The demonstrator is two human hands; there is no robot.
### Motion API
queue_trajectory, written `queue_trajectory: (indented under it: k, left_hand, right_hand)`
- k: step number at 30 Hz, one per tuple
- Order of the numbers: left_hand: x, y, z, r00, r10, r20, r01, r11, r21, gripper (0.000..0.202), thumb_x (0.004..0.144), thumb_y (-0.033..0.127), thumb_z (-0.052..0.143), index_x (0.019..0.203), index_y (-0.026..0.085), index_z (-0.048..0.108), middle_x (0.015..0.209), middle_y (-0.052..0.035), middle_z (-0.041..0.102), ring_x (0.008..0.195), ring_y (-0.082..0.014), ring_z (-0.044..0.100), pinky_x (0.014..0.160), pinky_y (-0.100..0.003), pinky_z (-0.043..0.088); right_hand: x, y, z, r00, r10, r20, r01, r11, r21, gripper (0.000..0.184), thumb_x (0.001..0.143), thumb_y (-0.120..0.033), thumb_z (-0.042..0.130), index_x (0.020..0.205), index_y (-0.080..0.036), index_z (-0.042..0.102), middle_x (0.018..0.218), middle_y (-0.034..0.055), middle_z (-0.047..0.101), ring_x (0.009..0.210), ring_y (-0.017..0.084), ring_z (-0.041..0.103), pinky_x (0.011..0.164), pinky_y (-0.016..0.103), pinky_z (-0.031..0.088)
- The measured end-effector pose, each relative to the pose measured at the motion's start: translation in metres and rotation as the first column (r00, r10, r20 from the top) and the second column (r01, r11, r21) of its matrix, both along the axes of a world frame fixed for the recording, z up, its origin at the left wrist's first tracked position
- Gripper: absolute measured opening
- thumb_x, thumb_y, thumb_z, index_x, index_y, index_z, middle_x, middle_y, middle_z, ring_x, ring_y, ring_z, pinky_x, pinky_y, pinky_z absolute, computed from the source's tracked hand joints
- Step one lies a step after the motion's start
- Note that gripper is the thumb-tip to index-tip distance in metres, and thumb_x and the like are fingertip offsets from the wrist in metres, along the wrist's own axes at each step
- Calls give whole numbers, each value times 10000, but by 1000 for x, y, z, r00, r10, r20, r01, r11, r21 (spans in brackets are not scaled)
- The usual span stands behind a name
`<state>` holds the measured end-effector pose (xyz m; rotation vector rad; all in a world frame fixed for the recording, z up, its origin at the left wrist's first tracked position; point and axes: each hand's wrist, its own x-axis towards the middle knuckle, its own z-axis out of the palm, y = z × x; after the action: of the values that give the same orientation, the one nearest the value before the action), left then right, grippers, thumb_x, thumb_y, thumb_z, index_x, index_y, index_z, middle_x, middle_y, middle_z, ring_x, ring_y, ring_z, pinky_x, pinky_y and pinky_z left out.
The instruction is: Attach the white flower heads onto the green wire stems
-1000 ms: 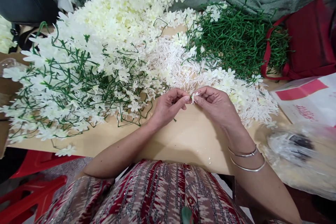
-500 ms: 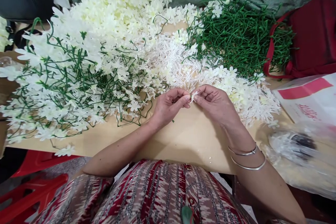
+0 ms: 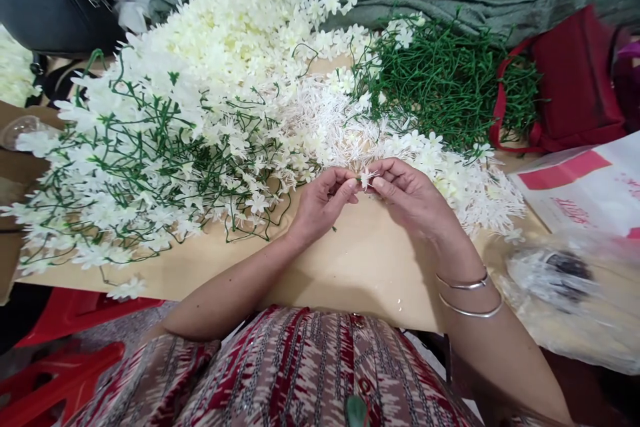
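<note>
My left hand [image 3: 327, 199] pinches the green stem end of a small white artificial flower [image 3: 365, 179], most of the stem being hidden by the fingers. On the flower's other side, the thumb and forefinger of my right hand [image 3: 407, 193] are closed at the petals and thin white stamens. Just beyond my hands lies a heap of loose white stamens [image 3: 345, 110]. To the left spreads a big pile of white flowers on green stems [image 3: 185, 153]. Bare green stems [image 3: 440, 80] are heaped at the back right, and loose cream-white petals [image 3: 240, 27] at the back.
A red bag [image 3: 575, 80] and a white-and-pink paper bag [image 3: 575, 187] stand on the right of the table [image 3: 320, 273]. Nearer is a clear plastic bag [image 3: 560, 287]. A black bag [image 3: 60, 7] sits back left, and red stools [image 3: 75, 373] are below the table's left edge.
The camera view has shifted, showing more of the wall at the back. My hands stay together around the flower, whose petals and stamens now show more plainly between them.
</note>
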<state>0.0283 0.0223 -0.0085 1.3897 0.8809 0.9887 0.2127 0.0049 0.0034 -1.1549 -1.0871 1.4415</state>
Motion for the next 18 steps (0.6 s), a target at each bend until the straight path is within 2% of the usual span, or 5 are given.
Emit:
queue_trajectory:
  k: [3,7,13,18]
  left_hand:
    - [0,-1,0,1000,5,-25,-4,999,44,310,980,499,661,995,190,642,819,-2,692,701,-96,680,689,-227,551]
    - [0,-3,2,999,5,-49,-2,998,57,302,979,488,664,958,188,648,803,0,687,688,-94,664,667,-223,532]
    - [-4,-3,4,997,-27,-74,30,999,41,253,966,443,687,940,191,681,793,-14,711,696,-120,683,672,-246,547]
    - [-6,-2,4,995,-58,-84,59,998,11,241,962,435,684,953,193,682,827,-26,734,712,-126,704,708,-260,568]
  right_hand:
    - [0,0,0,999,-33,2,33,999,-6,265,793,-389,842,992,-267,715,862,-14,666,776,147,585,784,323,495]
    - [-4,1,-1,996,-72,47,72,997,-3,209,743,-341,864,841,-251,703,838,-5,694,788,158,608,779,321,503]
    - [-4,2,-4,997,-49,64,49,999,4,310,693,-425,891,717,-235,647,858,14,710,811,172,648,783,337,532]
    - [-6,3,-2,996,-58,72,59,998,-12,307,645,-415,899,665,-237,649,840,11,713,811,179,653,785,342,550]
